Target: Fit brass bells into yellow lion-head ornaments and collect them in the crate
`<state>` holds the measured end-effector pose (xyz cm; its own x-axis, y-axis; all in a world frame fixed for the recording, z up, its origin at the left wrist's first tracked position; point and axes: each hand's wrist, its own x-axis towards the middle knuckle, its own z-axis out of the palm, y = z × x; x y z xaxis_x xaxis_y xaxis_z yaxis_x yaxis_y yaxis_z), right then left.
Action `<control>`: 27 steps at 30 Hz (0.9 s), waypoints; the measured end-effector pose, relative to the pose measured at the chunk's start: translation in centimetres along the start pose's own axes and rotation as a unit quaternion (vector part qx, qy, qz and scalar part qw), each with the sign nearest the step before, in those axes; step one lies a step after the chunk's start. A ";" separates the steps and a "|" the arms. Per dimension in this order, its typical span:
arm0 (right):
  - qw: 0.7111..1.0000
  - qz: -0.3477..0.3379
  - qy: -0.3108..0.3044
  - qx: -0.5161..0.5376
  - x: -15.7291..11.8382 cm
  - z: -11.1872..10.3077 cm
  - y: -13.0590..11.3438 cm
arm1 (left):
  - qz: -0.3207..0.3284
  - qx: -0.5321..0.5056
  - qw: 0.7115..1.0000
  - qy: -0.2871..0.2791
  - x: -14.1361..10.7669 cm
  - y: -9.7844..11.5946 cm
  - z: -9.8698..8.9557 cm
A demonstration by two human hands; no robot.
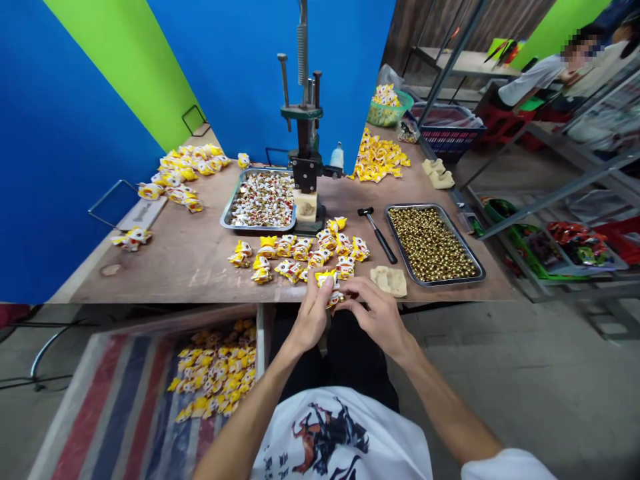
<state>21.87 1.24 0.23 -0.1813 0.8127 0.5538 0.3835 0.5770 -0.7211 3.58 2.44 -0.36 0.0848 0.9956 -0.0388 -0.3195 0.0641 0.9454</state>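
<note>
At the table's front edge, my left hand is closed on a yellow and white figurine. The fingers of my right hand are pinched together at the figurine's lower right side, by a small gold bead. Just beyond my hands lies a loose group of similar yellow and white figurines. A pale block rests to the right of my right hand. Farther right is a metal tray of gold beads, with a black-handled hammer on its left.
A hand press stands at the table's middle, beside a tray of small white and red parts. Yellow pieces lie back right, more figurines back left. An open box holds figurines below left. People sit far right.
</note>
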 end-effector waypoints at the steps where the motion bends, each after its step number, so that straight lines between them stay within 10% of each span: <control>1: 1.000 -0.006 -0.001 0.000 -0.4 0.3 -0.1 | 0.021 0.029 0.999 -0.004 -0.3 -0.1 -0.1; 7: 1.000 -0.004 -0.024 0.014 -2.2 2.9 1.2 | 0.033 0.092 0.995 -0.005 -1.3 -2.2 -1.8; 12: 0.998 0.003 -0.061 -0.016 2.7 1.9 4.4 | 0.022 0.093 0.995 0.020 1.2 0.6 -5.6; 17: 0.980 -0.019 -0.095 -0.176 8.9 -1.1 9.7 | 0.132 0.210 0.947 0.206 6.2 10.3 -17.3; 21: 0.958 -0.077 -0.143 -0.238 10.3 -0.9 13.9 | 0.115 0.421 0.783 0.444 9.5 16.5 -28.4; 23: 0.950 -0.099 -0.143 -0.258 10.0 -0.1 14.6 | 0.075 0.515 0.716 0.465 10.9 17.9 -32.1; 27: 0.958 -0.085 -0.141 -0.235 8.5 -0.3 12.7 | 0.039 0.561 0.737 0.375 12.5 18.6 -34.1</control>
<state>25.50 15.48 -4.07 -0.4902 0.7377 0.4642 0.6803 0.6568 -0.3254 -33.44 18.40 5.67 -0.5719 0.7782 0.2597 0.7215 0.3264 0.6107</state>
